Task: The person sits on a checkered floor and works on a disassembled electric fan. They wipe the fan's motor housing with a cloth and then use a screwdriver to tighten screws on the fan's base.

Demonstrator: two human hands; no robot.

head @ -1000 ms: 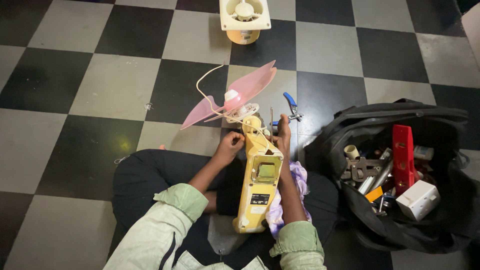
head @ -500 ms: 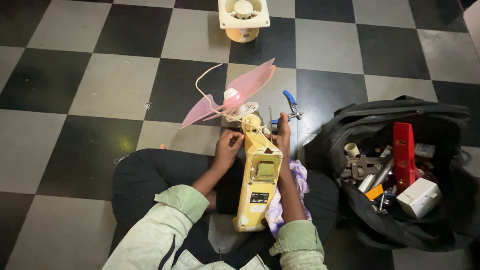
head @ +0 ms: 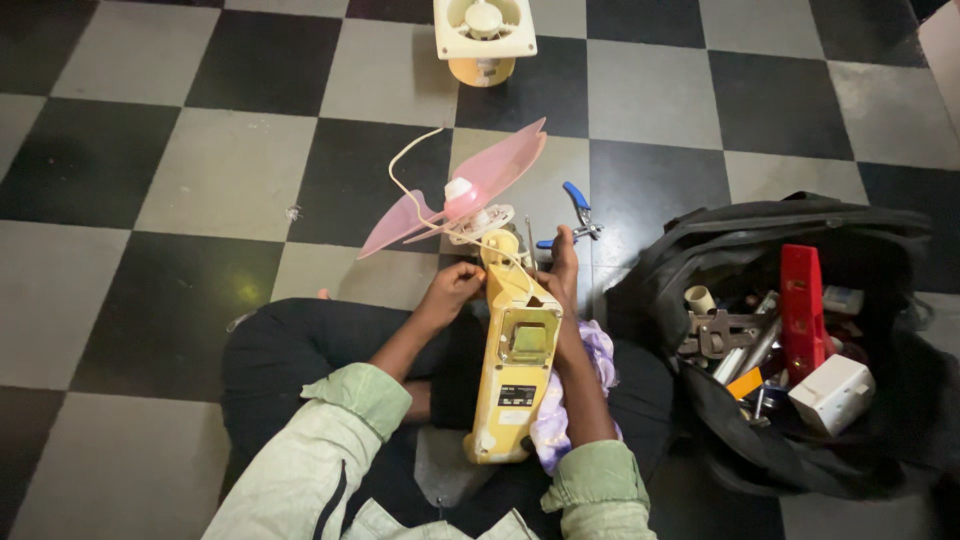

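A long yellow fan body (head: 515,370) lies across my lap, with pink blades (head: 470,190) and a white cord at its far end. My left hand (head: 455,285) grips the left side of the yellow body near the blade hub. My right hand (head: 562,270) rests on the right side of the body and holds a thin metal tool that points upward. A purple cloth (head: 580,385) lies under my right forearm.
Blue-handled pliers (head: 575,215) lie on the checkered floor just beyond my right hand. An open black tool bag (head: 800,330) with a red tool, a white box and metal parts sits at the right. A white exhaust fan (head: 483,35) stands at the top.
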